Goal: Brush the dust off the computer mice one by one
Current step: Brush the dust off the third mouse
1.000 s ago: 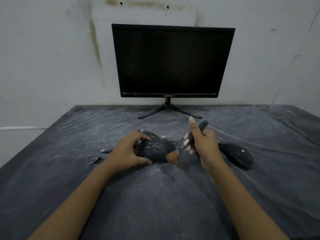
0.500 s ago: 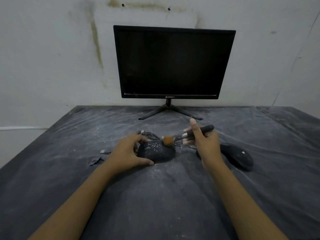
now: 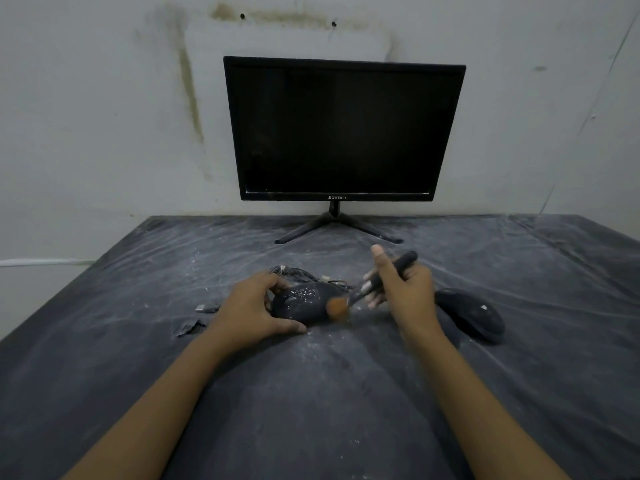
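Observation:
A dusty black mouse (image 3: pixel 304 303) lies on the dark sheet in the middle of the table, speckled with white powder. My left hand (image 3: pixel 254 308) grips its left side, thumb in front and fingers behind. My right hand (image 3: pixel 403 289) holds a black-handled brush (image 3: pixel 372 289); its orange bristles (image 3: pixel 337 308) touch the mouse's right end. A second black mouse (image 3: pixel 472 315) rests on the sheet to the right, partly hidden by my right wrist.
A dark monitor (image 3: pixel 343 129) on a splayed stand (image 3: pixel 337 228) stands at the back against the wall. A tangle of cable (image 3: pixel 301 273) lies behind the dusty mouse. Small scraps (image 3: pixel 188 327) lie to the left. The sheet (image 3: pixel 311 393) is streaked with white dust.
The brush swept from the mouse's near right end up to its top, then back down to the right end. My left hand kept its hold.

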